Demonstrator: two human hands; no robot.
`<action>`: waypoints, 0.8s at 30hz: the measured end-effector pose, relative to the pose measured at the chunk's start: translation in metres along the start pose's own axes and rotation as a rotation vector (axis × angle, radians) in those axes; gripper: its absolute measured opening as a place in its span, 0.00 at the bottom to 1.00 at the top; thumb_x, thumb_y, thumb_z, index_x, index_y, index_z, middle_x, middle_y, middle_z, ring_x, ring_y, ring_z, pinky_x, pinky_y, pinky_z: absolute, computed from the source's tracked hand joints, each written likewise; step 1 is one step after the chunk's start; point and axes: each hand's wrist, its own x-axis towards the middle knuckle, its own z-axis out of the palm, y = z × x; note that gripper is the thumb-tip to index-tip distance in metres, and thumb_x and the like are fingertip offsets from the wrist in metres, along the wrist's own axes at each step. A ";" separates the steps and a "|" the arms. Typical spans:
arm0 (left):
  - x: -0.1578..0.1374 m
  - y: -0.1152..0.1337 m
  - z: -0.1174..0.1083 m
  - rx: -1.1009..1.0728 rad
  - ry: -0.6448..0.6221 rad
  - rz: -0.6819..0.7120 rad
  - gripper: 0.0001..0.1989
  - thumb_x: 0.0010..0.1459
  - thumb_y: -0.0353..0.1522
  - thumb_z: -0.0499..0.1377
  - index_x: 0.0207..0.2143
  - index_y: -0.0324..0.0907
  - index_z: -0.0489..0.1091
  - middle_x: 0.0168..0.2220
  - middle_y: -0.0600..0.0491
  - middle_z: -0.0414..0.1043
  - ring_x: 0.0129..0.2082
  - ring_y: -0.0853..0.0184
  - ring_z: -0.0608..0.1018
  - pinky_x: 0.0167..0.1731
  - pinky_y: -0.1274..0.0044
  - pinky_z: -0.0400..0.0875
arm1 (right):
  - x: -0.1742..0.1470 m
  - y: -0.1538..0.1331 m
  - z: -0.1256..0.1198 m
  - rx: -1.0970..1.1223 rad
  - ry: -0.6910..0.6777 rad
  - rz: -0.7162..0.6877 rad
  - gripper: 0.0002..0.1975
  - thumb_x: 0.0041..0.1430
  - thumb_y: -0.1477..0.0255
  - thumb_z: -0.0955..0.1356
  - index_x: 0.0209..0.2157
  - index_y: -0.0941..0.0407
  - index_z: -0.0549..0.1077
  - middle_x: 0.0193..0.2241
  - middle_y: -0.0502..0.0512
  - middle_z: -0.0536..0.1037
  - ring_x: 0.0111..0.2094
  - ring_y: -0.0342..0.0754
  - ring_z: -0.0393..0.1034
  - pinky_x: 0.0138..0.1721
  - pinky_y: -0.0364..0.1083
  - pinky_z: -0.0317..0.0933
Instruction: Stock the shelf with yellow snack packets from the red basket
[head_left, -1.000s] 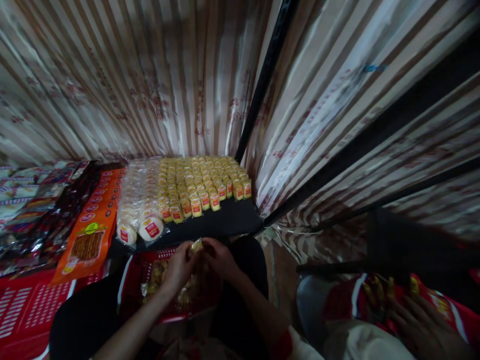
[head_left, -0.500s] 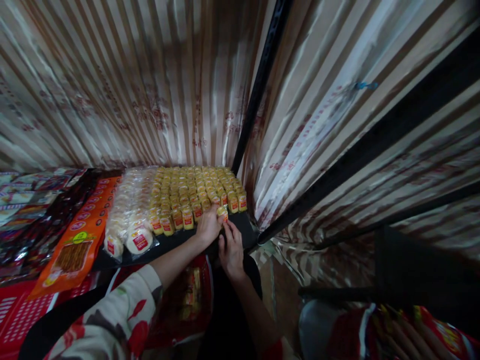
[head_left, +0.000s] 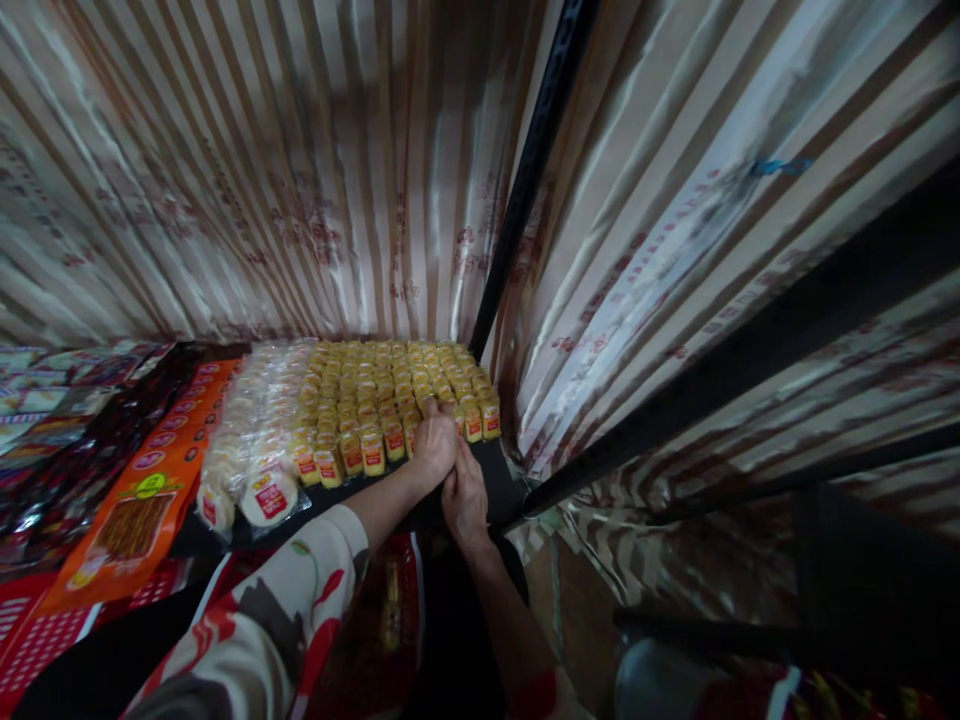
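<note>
Rows of small yellow wrapped cakes [head_left: 373, 450] with red labels stand packed on a black shelf [head_left: 491, 470]. At the front row, towards its right end, my left hand [head_left: 437, 445] is closed, fingertips among the cakes. The cake it grips is covered by the fingers. My right hand [head_left: 466, 492] presses close against it from the right, fingers together and bent; whatever they hold is hidden. To the left, round white wrapped cakes [head_left: 270, 495] lie in overlapping columns.
An orange snack packet [head_left: 142, 515] and dark packets [head_left: 67, 470] lie farther left. Below is a red basket [head_left: 64, 635], with another basket of yellow packs under my arms. A black metal post [head_left: 517, 210] and striped sheeting [head_left: 360, 180] stand behind the shelf.
The small cake seen between both hands is now hidden by them. My left hand has moved slightly right, and the hands are closer together. The view has shifted a little.
</note>
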 end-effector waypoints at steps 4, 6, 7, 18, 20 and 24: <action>0.005 0.000 0.006 -0.014 -0.013 -0.009 0.14 0.60 0.29 0.47 0.47 0.36 0.62 0.47 0.41 0.63 0.34 0.65 0.77 0.31 0.77 0.69 | 0.007 0.001 0.001 0.003 -0.010 0.004 0.29 0.53 0.82 0.55 0.58 0.61 0.59 0.54 0.63 0.66 0.57 0.51 0.57 0.55 0.55 0.57; 0.005 -0.001 0.009 -0.029 -0.018 -0.016 0.14 0.59 0.28 0.47 0.48 0.36 0.62 0.47 0.41 0.64 0.37 0.64 0.77 0.33 0.77 0.69 | 0.009 0.002 0.001 0.007 -0.014 -0.001 0.31 0.52 0.83 0.55 0.59 0.61 0.57 0.55 0.62 0.66 0.57 0.51 0.57 0.56 0.55 0.57; 0.005 -0.001 0.010 -0.042 -0.009 -0.012 0.15 0.59 0.27 0.47 0.49 0.36 0.61 0.47 0.41 0.65 0.38 0.63 0.76 0.34 0.77 0.69 | 0.010 0.003 0.002 0.008 -0.014 -0.002 0.31 0.52 0.84 0.55 0.59 0.60 0.57 0.55 0.62 0.65 0.57 0.51 0.57 0.56 0.55 0.57; -0.017 -0.013 0.020 -0.128 0.056 0.096 0.16 0.60 0.27 0.45 0.49 0.37 0.61 0.50 0.43 0.65 0.46 0.63 0.72 0.45 0.75 0.67 | 0.006 0.012 0.009 -0.042 -0.054 -0.029 0.28 0.54 0.78 0.59 0.58 0.61 0.59 0.56 0.65 0.64 0.58 0.54 0.54 0.54 0.58 0.57; -0.017 -0.014 0.024 -0.141 0.057 0.107 0.18 0.61 0.27 0.44 0.52 0.35 0.60 0.51 0.41 0.63 0.47 0.62 0.71 0.46 0.75 0.66 | 0.007 0.012 0.009 -0.056 -0.074 -0.020 0.27 0.54 0.78 0.60 0.57 0.62 0.59 0.56 0.65 0.64 0.59 0.54 0.54 0.54 0.57 0.56; -0.016 -0.016 0.029 -0.145 0.050 0.109 0.20 0.61 0.28 0.43 0.55 0.34 0.58 0.52 0.41 0.63 0.48 0.61 0.71 0.46 0.75 0.67 | 0.008 0.012 0.009 -0.087 -0.102 0.003 0.27 0.54 0.78 0.60 0.58 0.63 0.59 0.57 0.66 0.62 0.58 0.54 0.55 0.55 0.56 0.56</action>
